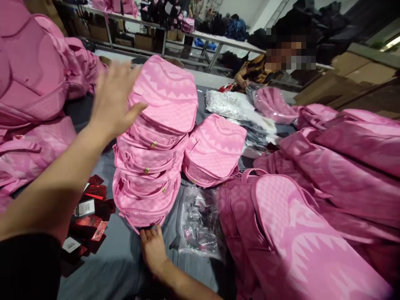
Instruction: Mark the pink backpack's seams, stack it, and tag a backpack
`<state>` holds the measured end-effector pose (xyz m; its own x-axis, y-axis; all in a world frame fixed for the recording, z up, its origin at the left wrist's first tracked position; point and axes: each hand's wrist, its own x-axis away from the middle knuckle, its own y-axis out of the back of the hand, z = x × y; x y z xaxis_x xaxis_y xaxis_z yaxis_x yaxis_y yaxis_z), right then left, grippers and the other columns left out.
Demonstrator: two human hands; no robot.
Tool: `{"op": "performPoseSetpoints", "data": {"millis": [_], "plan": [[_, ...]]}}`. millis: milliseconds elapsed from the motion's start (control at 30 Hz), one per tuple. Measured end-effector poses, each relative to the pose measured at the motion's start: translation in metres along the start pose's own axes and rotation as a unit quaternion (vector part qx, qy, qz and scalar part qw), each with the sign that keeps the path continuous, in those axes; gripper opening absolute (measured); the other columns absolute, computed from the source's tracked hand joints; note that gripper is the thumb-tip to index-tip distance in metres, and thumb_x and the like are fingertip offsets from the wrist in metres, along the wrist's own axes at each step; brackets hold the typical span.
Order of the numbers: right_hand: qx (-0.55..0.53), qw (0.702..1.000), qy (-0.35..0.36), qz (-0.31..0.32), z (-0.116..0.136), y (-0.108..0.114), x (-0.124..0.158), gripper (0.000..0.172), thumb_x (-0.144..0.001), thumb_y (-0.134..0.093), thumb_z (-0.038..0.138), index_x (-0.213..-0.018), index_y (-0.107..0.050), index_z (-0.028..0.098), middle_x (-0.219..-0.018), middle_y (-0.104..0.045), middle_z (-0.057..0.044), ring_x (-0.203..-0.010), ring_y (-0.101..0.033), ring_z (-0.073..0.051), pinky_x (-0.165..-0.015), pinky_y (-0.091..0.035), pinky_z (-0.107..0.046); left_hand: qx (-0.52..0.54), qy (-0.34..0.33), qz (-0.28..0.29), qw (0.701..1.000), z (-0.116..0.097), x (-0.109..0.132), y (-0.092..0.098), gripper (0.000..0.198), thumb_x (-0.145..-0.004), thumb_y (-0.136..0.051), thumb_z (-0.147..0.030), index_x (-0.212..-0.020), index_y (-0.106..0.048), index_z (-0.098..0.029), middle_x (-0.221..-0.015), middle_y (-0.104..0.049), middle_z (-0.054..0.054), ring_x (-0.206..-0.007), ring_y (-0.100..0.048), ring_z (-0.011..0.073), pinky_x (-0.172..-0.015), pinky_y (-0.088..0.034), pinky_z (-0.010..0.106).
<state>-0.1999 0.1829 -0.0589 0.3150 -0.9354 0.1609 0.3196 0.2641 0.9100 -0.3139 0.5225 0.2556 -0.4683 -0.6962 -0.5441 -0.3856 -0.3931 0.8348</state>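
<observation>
A stack of several small pink backpacks (146, 162) with gold zip pulls stands on the grey cloth. My left hand (114, 98), smeared by motion, is raised beside the upper left of the stack with its thumb stretched out and fingers apart, holding nothing. Low at the stack's front, my right hand (154, 248) has its fingers curled at the bottom edge of the lowest backpack (148, 208); the fingertips are partly hidden. Another small pink backpack (215, 148) lies just right of the stack.
Red tags (90, 221) lie at the left, a clear plastic bag (200, 223) front centre. Larger pink backpacks (300, 225) fill the right; more pink bags (31, 79) pile up left. A person (256, 68) is across the table, near packaged goods (225, 104) and cardboard boxes (350, 79).
</observation>
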Motion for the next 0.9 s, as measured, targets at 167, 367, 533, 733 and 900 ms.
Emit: {"op": "performPoseSetpoints", "data": {"millis": [167, 367, 533, 733, 900], "plan": [[-0.133, 0.989, 0.035, -0.050, -0.014, 0.010, 0.031, 0.035, -0.086, -0.055, 0.018, -0.119, -0.065, 0.020, -0.097, -0.073, -0.008, -0.089, -0.066, -0.025, -0.103, -0.045, -0.045, -0.028, -0.003, 0.277, 0.961, -0.055, -0.068, -0.095, 0.089, -0.096, -0.018, -0.073, -0.159, -0.015, -0.010, -0.166, 0.001, 0.017, -0.149, 0.010, 0.0473, -0.113, 0.015, 0.066], [-0.031, 0.929, -0.257, -0.265, -0.152, 0.123, -0.024, 0.041, -0.095, -0.045, 0.019, -0.134, -0.057, 0.013, -0.131, -0.060, -0.020, -0.129, -0.047, -0.033, -0.109, -0.033, -0.050, -0.096, 0.014, 0.272, 0.957, -0.083, 0.041, -0.110, 0.079, -0.098, -0.026, -0.071, -0.160, -0.019, -0.023, -0.167, -0.005, 0.016, -0.153, 0.002, 0.0410, -0.120, 0.002, 0.063], [0.020, 0.936, -0.307, -0.170, -0.213, 0.177, -0.090, 0.021, -0.093, -0.049, 0.015, -0.100, -0.068, 0.010, -0.088, -0.070, -0.016, -0.087, -0.063, -0.026, -0.091, -0.040, -0.042, -0.104, 0.032, 0.306, 0.946, -0.087, 0.027, -0.096, 0.078, -0.096, -0.033, -0.070, -0.159, -0.024, -0.025, -0.166, -0.012, 0.016, -0.153, -0.007, 0.0408, -0.121, -0.007, 0.063], [-0.114, 0.826, -0.350, -0.427, -0.267, 0.358, -0.111, 0.013, -0.083, -0.065, 0.024, -0.078, -0.060, 0.014, -0.063, -0.052, 0.002, -0.059, -0.044, -0.012, -0.060, -0.032, -0.025, -0.071, 0.060, 0.317, 0.944, -0.071, 0.021, -0.097, 0.076, -0.095, -0.039, -0.069, -0.158, -0.026, -0.027, -0.165, -0.015, 0.016, -0.154, -0.010, 0.0390, -0.122, -0.008, 0.061], [-0.060, 0.703, -0.267, -0.656, -0.228, 0.593, -0.148, 0.016, -0.078, -0.062, 0.013, -0.092, -0.063, 0.006, -0.076, -0.054, -0.001, -0.059, -0.033, -0.007, -0.056, -0.030, -0.025, -0.017, 0.060, 0.278, 0.959, -0.074, 0.031, -0.107, 0.078, -0.093, -0.041, -0.071, -0.156, -0.032, -0.026, -0.164, -0.020, 0.015, -0.153, -0.014, 0.0403, -0.122, -0.010, 0.062]]}}
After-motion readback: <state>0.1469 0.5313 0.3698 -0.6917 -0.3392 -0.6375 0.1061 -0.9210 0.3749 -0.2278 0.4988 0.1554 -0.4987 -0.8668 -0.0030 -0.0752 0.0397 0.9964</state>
